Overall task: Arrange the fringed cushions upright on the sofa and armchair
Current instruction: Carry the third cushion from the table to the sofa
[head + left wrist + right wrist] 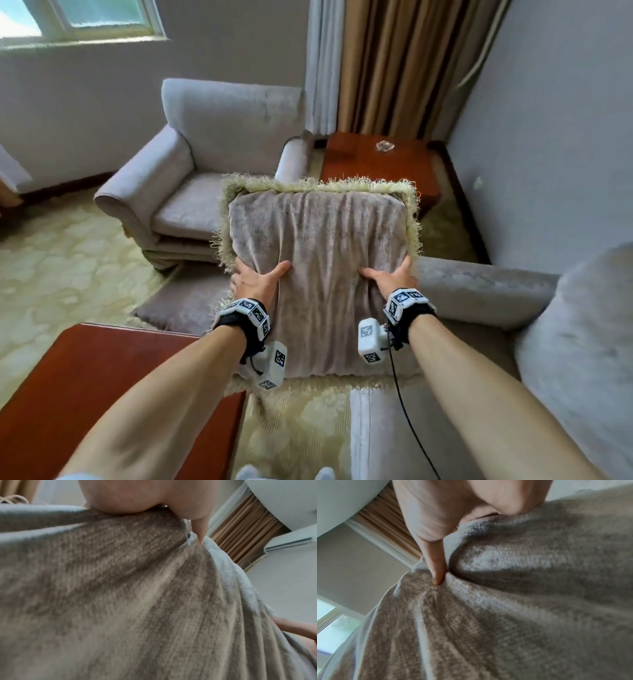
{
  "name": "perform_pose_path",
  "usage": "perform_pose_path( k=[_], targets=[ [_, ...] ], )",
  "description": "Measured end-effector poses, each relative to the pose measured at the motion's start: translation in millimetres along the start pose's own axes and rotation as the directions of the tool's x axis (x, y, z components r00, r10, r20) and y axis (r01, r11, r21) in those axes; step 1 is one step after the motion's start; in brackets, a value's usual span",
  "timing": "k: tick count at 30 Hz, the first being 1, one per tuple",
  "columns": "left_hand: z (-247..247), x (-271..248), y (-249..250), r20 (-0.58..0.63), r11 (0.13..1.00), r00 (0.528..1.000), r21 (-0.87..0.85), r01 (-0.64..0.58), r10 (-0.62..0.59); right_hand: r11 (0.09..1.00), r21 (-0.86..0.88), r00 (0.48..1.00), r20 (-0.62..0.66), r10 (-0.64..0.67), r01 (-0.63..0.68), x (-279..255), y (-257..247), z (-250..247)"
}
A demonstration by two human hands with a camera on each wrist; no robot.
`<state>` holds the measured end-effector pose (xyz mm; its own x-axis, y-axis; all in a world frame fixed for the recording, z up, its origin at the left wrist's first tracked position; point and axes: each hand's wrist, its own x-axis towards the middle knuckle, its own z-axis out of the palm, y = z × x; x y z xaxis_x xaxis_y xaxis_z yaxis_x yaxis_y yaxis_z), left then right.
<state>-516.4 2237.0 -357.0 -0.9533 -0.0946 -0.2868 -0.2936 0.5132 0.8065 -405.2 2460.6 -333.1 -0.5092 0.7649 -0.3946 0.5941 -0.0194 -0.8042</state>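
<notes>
Both arms are stretched forward; the left hand (255,281) and right hand (390,278) are clamped, thumbs turned inward.

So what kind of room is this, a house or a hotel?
Probably a sitting area in a hotel room or lounge: a pale upholstered armchair, a wooden side table, long curtains and patterned carpet.

Black wristbands (239,329) carry white marker-printed blocks (370,339); cable (407,418).
</notes>
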Motion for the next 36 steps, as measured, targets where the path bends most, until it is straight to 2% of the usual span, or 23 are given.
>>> perform_pose_path(
  k=[4, 8, 12, 18, 23, 25, 30, 33, 36],
  targets=[
    [57, -4, 35, 0.104, 0.995, 0.992, 0.065, -0.082, 0.075, 0.994, 0.094, 0.993, -0.097, 0.059, -0.050, 19, 19, -50],
    [115, -7, 65, 0.231, 0.982, 0.961, 0.081, -0.172, 0.150, 0.983, 0.156, 0.964, -0.232, 0.129, -0.094, 40, 39, -91],
    [174, 0, 89, 0.355, 0.974, 0.915, 0.041, -0.221, 0.192, 0.968, 0.201, 0.917, -0.338, 0.213, -0.151, 66, 51, -120],
    [260, 31, 120, 0.517, 0.960, 0.819, -0.026, -0.277, 0.251, 0.925, 0.277, 0.836, -0.414, 0.360, -0.261, 112, 55, -142],
    [328, 33, 142, 0.651, 0.945, 0.718, 0.004, -0.326, 0.246, 0.881, 0.346, 0.705, -0.534, 0.467, -0.322, 132, 68, -162],
    [351, 21, 144, 0.705, 0.931, 0.660, -0.003, -0.364, 0.260, 0.845, 0.387, 0.627, -0.567, 0.535, -0.370, 127, 81, -172],
    [397, -33, 153, 0.825, 0.905, 0.503, -0.025, -0.426, 0.259, 0.782, 0.494, 0.460, -0.632, 0.624, -0.380, 102, 115, -208],
    [422, -68, 153, 0.866, 0.880, 0.443, 0.005, -0.475, 0.234, 0.754, 0.543, 0.393, -0.644, 0.656, -0.369, 88, 139, -230],
    [447, -98, 151, 0.888, 0.872, 0.408, 0.017, -0.489, 0.211, 0.736, 0.573, 0.350, -0.648, 0.677, -0.361, 83, 161, -256]
  ],
)
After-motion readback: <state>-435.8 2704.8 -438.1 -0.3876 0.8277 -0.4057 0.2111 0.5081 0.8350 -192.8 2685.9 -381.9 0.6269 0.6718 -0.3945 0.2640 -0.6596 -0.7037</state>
